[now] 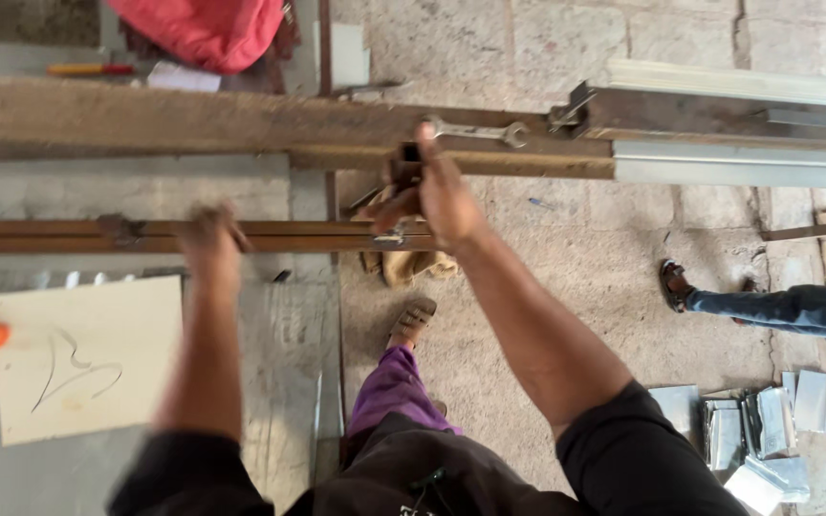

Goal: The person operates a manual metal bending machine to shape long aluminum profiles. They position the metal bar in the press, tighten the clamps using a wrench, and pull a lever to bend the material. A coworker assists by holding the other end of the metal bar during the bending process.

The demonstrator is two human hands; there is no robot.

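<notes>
My left hand (210, 239) is closed around a long rusty brown metal bar (40, 235) that runs across the view from the left. My right hand (442, 191) grips the same bar's right end, next to a dark clamp-like metal piece (403, 167). Just beyond my right fingers a silver spanner (475, 130) lies on a wider rusty steel beam (145, 119). The left hand is blurred.
A silver metal channel (738, 162) continues the beam to the right. A pale board with a drawn curve (88, 354) lies at lower left. Another person's legs in jeans (786, 306) stand at right, near shiny metal offcuts (767, 430). A red bag (207, 29) sits at the top.
</notes>
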